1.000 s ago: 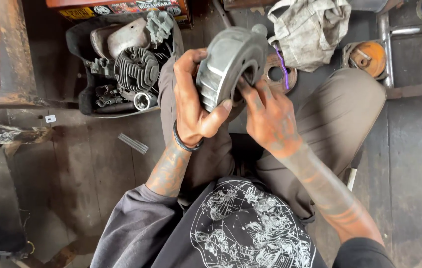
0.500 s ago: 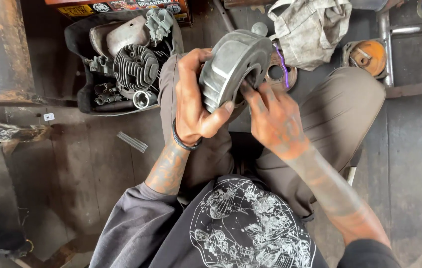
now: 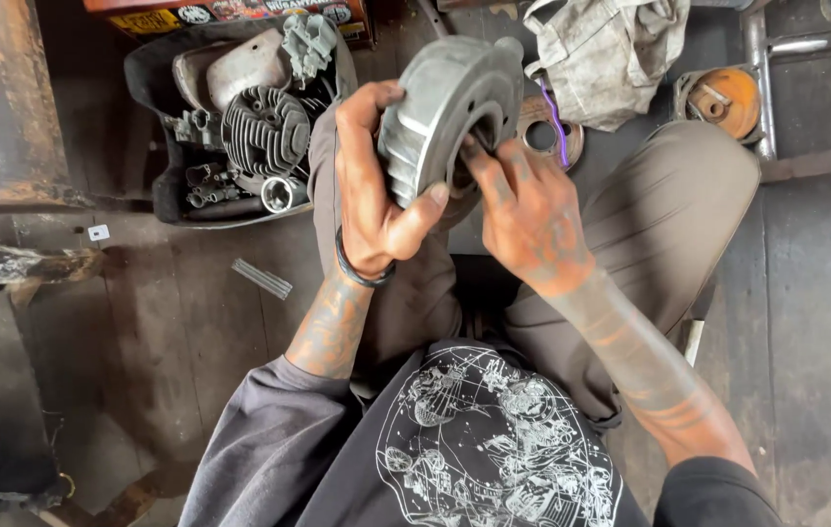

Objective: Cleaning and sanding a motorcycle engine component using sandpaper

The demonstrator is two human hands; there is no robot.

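My left hand (image 3: 376,195) grips the finned grey engine cover (image 3: 445,107) (tilted), my right hand (image 3: 533,220) fingers curled into its opening.

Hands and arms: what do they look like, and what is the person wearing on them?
Both hands are bare, with no gloves. The left hand has a black band round its wrist. The right hand wears nothing. Both forearms are smeared with orange-brown grime and dark marks. Dark grey sleeves are pushed up near the elbows.
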